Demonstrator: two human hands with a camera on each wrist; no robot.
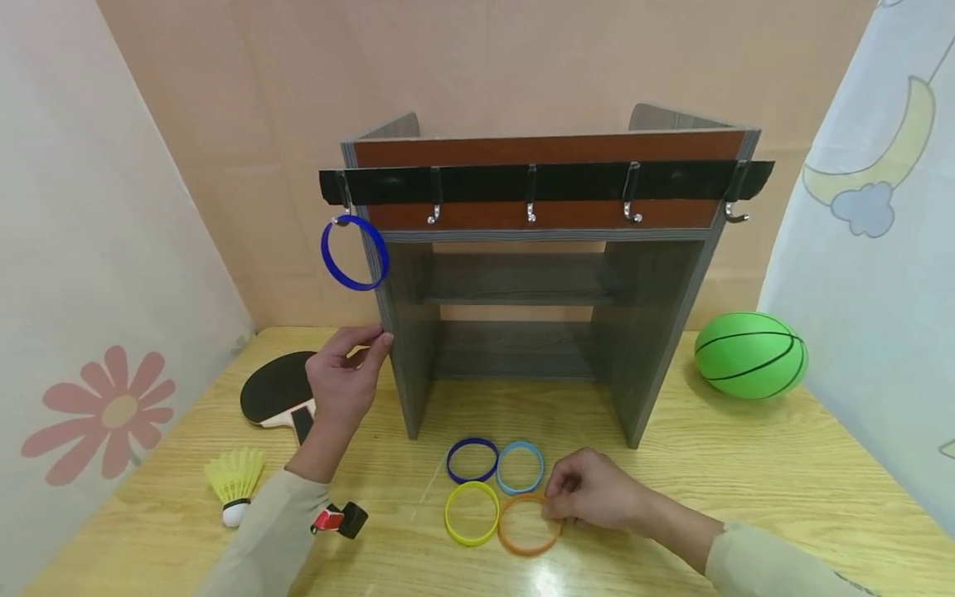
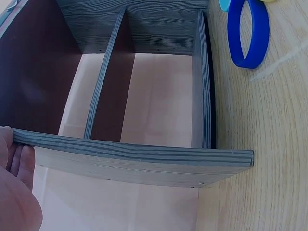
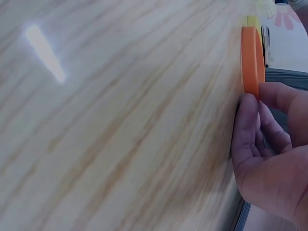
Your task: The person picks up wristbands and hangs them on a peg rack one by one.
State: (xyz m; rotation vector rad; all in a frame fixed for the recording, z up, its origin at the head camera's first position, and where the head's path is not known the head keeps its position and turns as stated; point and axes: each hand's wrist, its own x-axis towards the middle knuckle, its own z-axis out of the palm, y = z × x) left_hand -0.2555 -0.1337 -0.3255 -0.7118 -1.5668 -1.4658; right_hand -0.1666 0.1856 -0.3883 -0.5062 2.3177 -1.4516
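Note:
In the head view my left hand [image 1: 345,385] grips the front edge of the left side panel of a grey and brown wooden shelf [image 1: 548,152], thumb on the edge. My right hand [image 1: 593,493] pinches the right side of an orange silicone wristband [image 1: 528,552] low over the table. The right wrist view has the orange band [image 3: 250,62] between thumb and fingertips. Beside it lie a yellow wristband [image 1: 468,541], a dark blue one [image 1: 472,481] and a light blue one [image 1: 520,491]. Another blue wristband [image 1: 384,253] hangs from the leftmost hook.
Several metal hooks line a black strip [image 1: 485,184] across the shelf's front. A table tennis bat [image 1: 278,385] and a yellow shuttlecock [image 1: 235,481] lie to the left. At the right is a green ball [image 1: 746,355]. Printed cloth hangs around the wooden table [image 1: 656,547].

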